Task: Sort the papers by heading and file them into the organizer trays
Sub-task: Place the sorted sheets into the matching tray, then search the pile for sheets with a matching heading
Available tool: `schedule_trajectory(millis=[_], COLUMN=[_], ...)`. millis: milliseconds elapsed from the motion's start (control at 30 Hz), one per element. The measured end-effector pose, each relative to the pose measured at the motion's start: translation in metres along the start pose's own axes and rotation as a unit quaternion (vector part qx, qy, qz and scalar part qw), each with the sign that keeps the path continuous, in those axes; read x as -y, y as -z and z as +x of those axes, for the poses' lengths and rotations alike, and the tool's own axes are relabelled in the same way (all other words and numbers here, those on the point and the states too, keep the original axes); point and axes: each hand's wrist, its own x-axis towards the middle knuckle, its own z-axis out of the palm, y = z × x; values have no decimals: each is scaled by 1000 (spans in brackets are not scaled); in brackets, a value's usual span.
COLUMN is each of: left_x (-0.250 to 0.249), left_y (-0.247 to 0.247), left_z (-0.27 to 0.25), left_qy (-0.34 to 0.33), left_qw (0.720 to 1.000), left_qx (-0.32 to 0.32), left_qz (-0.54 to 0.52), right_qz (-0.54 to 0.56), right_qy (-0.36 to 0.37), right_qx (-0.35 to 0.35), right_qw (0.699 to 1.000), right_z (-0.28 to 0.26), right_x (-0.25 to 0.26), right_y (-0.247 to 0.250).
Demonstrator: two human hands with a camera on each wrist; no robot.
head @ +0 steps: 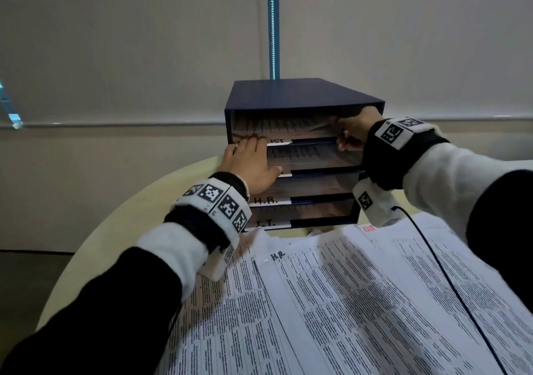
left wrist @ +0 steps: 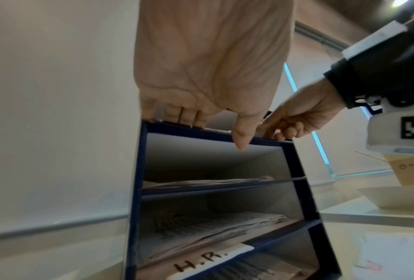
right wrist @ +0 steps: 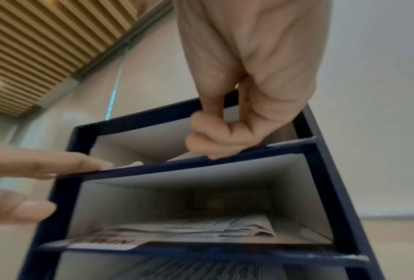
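A dark blue organizer (head: 302, 91) with several stacked trays stands at the back of the table. My left hand (head: 251, 158) lies with straight fingers on the left front lip of the top tray, over its label. My right hand (head: 353, 132) is at that tray's right side, fingers curled, pinching the right edge of the printed papers (head: 288, 128) lying inside. The right wrist view shows the curled right hand (right wrist: 220, 136) on the tray lip and straight left fingers (right wrist: 57, 164). Lower labels read H.R. (head: 266, 200) and I.T. (head: 266, 224).
Printed sheets (head: 331, 302) are spread over the near table, one headed H.R (head: 278, 256), one with a red heading (head: 369, 228). A black cable (head: 447, 273) runs across them. The round table edge (head: 115, 224) curves on the left. A wall stands close behind the organizer.
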Motion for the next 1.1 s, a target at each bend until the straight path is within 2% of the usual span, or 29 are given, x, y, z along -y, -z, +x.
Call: schedule_trajectory(millis=[133,267,333,467,600,733,933,1000,1100], left_x=[-7,-15,-18,-20,-25,-31,-38,-45,-55], left_y=[4,1,-9,-37,-61,-68,-69,-65,-62], left_z=[-17,-44,-58,-81,-99,-108,-113,-115,-118], left_qy=[-11,-23,-20,-4,12,12,14,-5,-76], left_qw=[999,997,993,969,951,953,961,972,987], left_qx=[33,58,106,245,308,304,276,236,132], left_qz=[-19,-34,-37,-24,-21,1,23,17,-53], right_qz=[-109,-120,-143,-213,-256,-293,-337,-362,-335], right_qy=[34,62,66,62,63,72,123,137,153], right_qx=[33,89,130,217,286,301,283,262,183], right_qw=[993,987,979,951,921,905,890,884,912], right_z=[-21,-58,-82,-125,-153,-168,-183,-184,-183], right_x=[-7,-23,-34,-59,-90,-117,-134,-133,-133], right_y=[5,5,5,3,-2,-8,-15,-16,-16])
